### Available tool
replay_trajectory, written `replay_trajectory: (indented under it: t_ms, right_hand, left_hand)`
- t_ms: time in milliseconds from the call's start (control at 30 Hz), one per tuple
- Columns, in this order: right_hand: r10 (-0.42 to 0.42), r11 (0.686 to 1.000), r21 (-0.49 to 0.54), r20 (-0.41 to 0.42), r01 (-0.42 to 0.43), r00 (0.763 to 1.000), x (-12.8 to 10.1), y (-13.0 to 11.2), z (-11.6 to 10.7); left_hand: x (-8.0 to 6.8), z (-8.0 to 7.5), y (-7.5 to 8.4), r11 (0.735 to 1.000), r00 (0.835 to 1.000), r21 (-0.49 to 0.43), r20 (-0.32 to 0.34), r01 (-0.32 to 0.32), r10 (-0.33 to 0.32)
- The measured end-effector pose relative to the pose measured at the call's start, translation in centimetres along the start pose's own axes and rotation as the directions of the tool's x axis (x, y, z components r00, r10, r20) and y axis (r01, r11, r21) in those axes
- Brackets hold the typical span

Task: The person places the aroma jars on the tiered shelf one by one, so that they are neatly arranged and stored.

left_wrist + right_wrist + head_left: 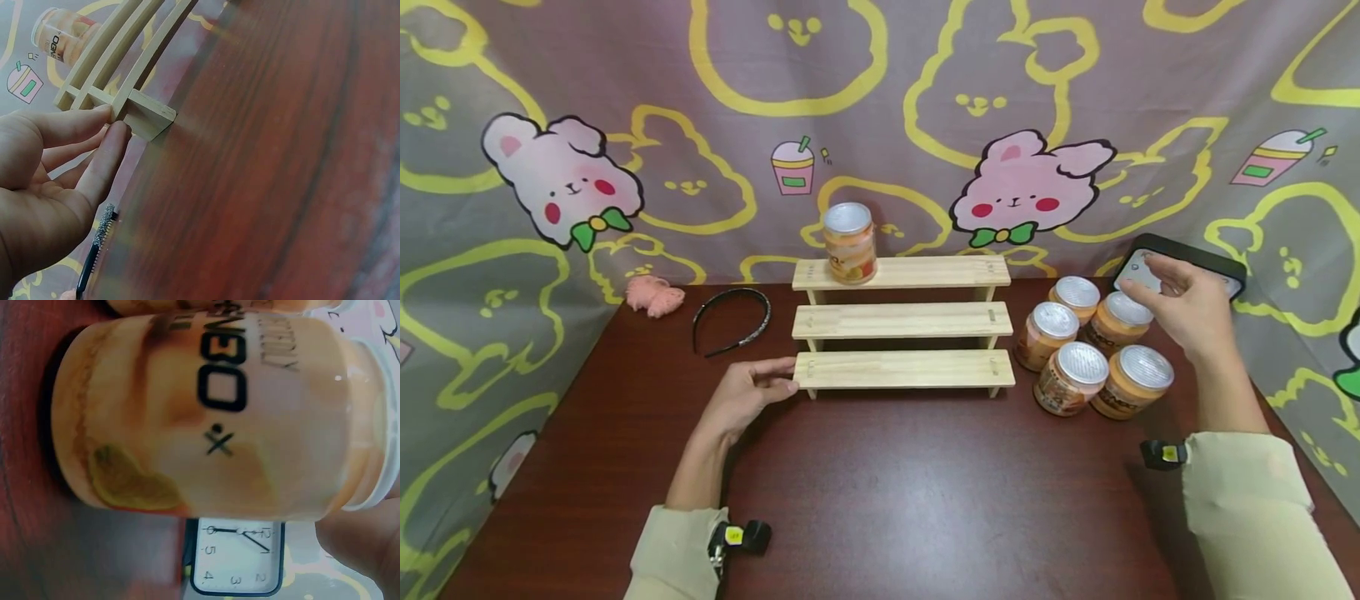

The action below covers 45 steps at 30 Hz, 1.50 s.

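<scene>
A stepped wooden display rack [902, 369] with three tiers stands on the table. My left hand [747, 398] pinches the left end of its lowest board between thumb and fingers; the left wrist view shows this grip close up. On the top tier stands an orange-labelled jar [851, 243] with a silvery lid. To the right of the rack, several similar jars [1070, 379] are grouped on the table. Above the back of that group hovers my right hand [1191, 304], fingers bent and holding nothing visible. One jar [206, 419] fills most of the right wrist view, hiding much of that hand.
A black-framed clock [1232, 279] sits behind the right hand, by the patterned cloth backdrop [895, 150]. Left of the rack lie a black headband [762, 312] and a pink fluffy bundle [655, 297]. The dark red-brown table [925, 483] extends in front.
</scene>
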State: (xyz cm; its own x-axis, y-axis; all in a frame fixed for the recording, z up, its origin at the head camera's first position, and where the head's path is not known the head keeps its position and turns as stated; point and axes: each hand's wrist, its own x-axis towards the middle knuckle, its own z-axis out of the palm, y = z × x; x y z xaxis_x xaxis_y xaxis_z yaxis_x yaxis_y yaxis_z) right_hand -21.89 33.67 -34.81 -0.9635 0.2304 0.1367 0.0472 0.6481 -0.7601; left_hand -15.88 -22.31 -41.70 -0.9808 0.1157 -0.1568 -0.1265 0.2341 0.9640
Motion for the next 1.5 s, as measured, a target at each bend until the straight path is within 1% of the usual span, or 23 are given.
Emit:
replay_trajectory:
  t_ms: [300,400,600,700,900,1000,1067,1167,1333,1500]
  right_hand:
    - [0.026,0.999,-0.039,0.124,-0.021,0.992,0.3,1.4,0.0]
    - [0.043,0.998,-0.052,0.14,-0.036,0.989,0.4,1.6,0.2]
    - [0.072,0.995,-0.084,0.145,-0.061,0.987,0.5,1.9,0.5]
    - [0.055,0.994,-0.106,0.165,-0.038,0.985,0.5,2.0,0.4]
    - [-0.015,0.986,-0.161,0.228,0.053,0.974,0.8,2.3,0.3]
    - [-0.018,0.98,-0.188,0.247,0.066,0.969,0.8,2.4,0.3]
    - [-0.011,0.978,-0.2,0.251,0.063,0.968,0.8,2.5,0.3]
    - [-0.011,0.98,-0.189,0.236,0.057,0.972,0.7,2.7,0.4]
    - [-0.041,0.985,-0.157,0.179,0.07,0.983,0.4,2.9,0.7]
    - [-0.065,0.983,-0.165,0.123,0.085,0.99,0.2,3.1,0.7]
  left_hand:
    - [-0.1,0.0,0.0,1.0,1.0,0.001,0.0,-0.007,0.007]
    - [-0.1,0.0,-0.1,1.0,1.0,0.0,-0.001,-0.001,0.001]
    - [0.0,0.0,0.1,1.0,1.0,0.002,-0.002,-0.008,0.008]
    - [0.0,0.0,0.1,1.0,1.0,0.005,-0.001,-0.01,0.01]
    - [0.0,0.0,0.2,1.0,1.0,0.012,-0.001,-0.012,0.012]
    - [0.0,0.0,0.2,1.0,1.0,0.011,-0.007,-0.004,0.004]
    - [-0.1,0.0,0.2,1.0,1.0,0.01,-0.009,0.0,0.001]
    - [-0.1,0.1,0.2,1.0,1.0,0.006,-0.014,0.005,-0.005]
    - [0.0,0.2,0.2,1.0,1.0,0.008,-0.017,0.005,-0.004]
    - [0.0,0.1,0.1,1.0,1.0,0.007,-0.015,0.005,-0.005]
